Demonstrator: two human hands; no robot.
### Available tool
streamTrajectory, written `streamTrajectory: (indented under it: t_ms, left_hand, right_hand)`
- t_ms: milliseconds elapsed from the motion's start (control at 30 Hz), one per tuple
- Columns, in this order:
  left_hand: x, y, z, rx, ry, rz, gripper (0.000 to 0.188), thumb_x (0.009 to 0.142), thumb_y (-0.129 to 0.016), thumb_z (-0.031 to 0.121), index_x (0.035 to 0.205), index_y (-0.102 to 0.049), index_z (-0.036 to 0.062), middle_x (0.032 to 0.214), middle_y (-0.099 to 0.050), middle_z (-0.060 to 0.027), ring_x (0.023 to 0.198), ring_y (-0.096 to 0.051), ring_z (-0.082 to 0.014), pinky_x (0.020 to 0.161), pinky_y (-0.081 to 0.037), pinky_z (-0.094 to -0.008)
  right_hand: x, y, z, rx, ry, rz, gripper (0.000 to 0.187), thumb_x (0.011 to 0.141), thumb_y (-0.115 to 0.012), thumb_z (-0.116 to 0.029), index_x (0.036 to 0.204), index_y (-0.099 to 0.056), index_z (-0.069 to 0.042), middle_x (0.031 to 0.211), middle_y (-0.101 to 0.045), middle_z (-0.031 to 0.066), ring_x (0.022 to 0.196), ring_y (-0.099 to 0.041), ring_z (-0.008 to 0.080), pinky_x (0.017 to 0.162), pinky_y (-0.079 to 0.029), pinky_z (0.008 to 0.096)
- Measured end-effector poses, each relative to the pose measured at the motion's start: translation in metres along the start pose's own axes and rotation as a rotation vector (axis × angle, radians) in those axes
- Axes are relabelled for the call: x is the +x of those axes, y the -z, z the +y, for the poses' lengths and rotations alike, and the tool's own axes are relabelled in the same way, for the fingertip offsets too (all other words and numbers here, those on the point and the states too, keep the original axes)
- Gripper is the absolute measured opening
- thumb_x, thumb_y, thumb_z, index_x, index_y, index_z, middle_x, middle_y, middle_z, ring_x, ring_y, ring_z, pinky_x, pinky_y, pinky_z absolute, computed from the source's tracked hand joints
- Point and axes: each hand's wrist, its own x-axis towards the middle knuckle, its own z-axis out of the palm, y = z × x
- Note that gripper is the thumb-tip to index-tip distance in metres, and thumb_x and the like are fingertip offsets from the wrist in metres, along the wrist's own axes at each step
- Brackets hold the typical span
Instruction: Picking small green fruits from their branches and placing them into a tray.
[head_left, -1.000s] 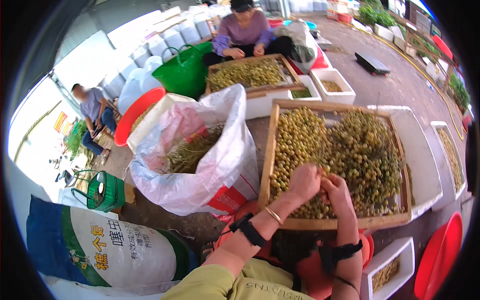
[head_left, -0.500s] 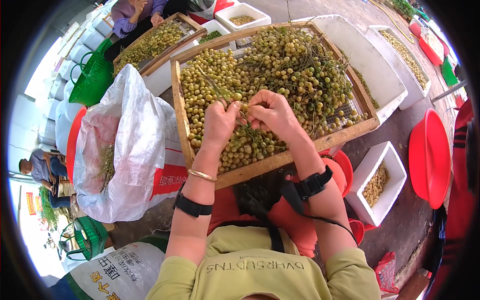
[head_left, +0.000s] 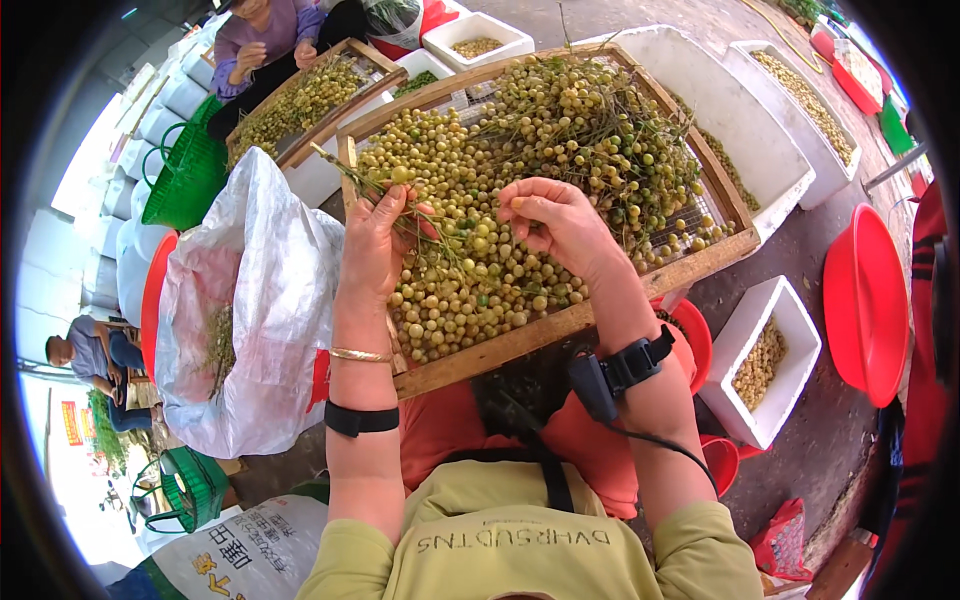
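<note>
A wooden-framed mesh tray lies before me, covered with loose, small round yellow-green fruits. On its right side is a heap of fruits still on their twigs. Over the tray's left edge, my left hand is closed around a bunch of thin green stems; a few fruits show by its fingers. My right hand is a little apart from it, above the loose fruits. Its fingers are curled with thumb against forefinger, and whatever they may hold is hidden.
At the left stands a white woven sack with stalks inside. White foam boxes holding fruits and a red basin are on the right. A person in purple works at another tray. Green baskets stand far left.
My left hand has drawn left with the stem bunch, away from my right hand, which has moved slightly right. Before, both hands were close together at the stems.
</note>
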Motion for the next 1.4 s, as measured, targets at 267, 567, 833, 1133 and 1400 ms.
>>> streamTrajectory:
  t_ms: [267,567,833,1133,1400]
  left_hand:
    - [-0.005,-0.011,-0.002,-0.011,0.113,-0.095,0.018,0.088,-0.056,0.023,0.093,-0.056,0.0056,0.079,-0.057,-0.0035,0.071,-0.060,-0.0166,0.055,-0.050,-0.0303]
    - [0.006,-0.008,0.000,0.070,0.193,-0.069,0.019,0.089,-0.054,0.021,0.088,-0.054,0.0021,0.072,-0.060,-0.0086,0.062,-0.063,-0.0207,0.056,-0.053,-0.0318]
    - [0.009,-0.002,-0.010,0.095,0.220,0.020,0.016,0.090,-0.050,0.016,0.087,-0.053,0.0004,0.071,-0.061,-0.0116,0.060,-0.063,-0.0226,0.055,-0.053,-0.0324]
    - [0.017,0.014,-0.002,0.037,0.088,0.247,0.014,0.089,-0.051,0.014,0.090,-0.053,0.0005,0.075,-0.062,-0.0113,0.061,-0.064,-0.0212,0.047,-0.051,-0.0288]
    - [0.014,-0.003,-0.004,0.128,0.066,0.303,0.017,0.091,-0.047,0.016,0.089,-0.054,0.0002,0.076,-0.062,-0.0125,0.065,-0.062,-0.0219,0.060,-0.050,-0.0316]
  right_hand:
    - [-0.005,-0.015,0.006,-0.081,-0.181,-0.208,0.024,0.085,-0.057,-0.010,0.106,-0.059,0.000,0.075,-0.056,-0.0009,0.058,-0.054,0.0042,0.043,-0.037,0.0163]
    - [-0.004,-0.024,0.007,-0.443,-0.212,-0.101,0.031,0.085,-0.051,-0.015,0.109,-0.057,0.003,0.066,-0.054,0.0033,0.055,-0.051,0.0091,0.048,-0.042,0.0229]
    - [0.006,-0.021,0.020,-0.504,-0.156,-0.053,0.021,0.092,-0.047,-0.011,0.102,-0.058,0.004,0.051,-0.036,-0.0046,0.043,-0.034,0.0053,0.039,-0.026,0.0233]
    - [-0.025,-0.019,-0.016,-0.584,-0.109,-0.079,0.037,0.085,-0.058,-0.034,0.095,-0.061,0.002,0.052,-0.038,-0.0057,0.043,-0.032,0.0029,0.038,-0.022,0.0209]
    - [-0.018,-0.029,-0.006,-0.634,-0.207,-0.092,0.028,0.083,-0.060,-0.025,0.092,-0.060,0.001,0.068,-0.060,0.0031,0.051,-0.047,0.0048,0.043,-0.036,0.0196]
